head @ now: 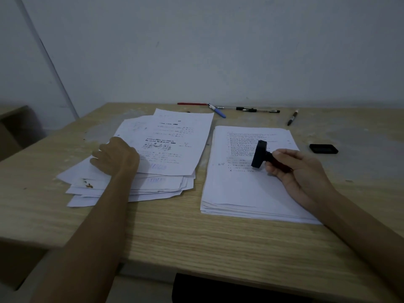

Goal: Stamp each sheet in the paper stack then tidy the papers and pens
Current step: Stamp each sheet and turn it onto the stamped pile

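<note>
Right hand (293, 165) grips the stamp (260, 154) over the neat stack (244, 193), ready; left hand (115, 155) lies flat, pinning the messy pile (175, 136).

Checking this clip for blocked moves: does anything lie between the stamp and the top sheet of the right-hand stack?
Nothing visible does. The right hand holds the stamp just above the neat stack, whose top sheet is bare. The left hand rests on the other pile.
</note>
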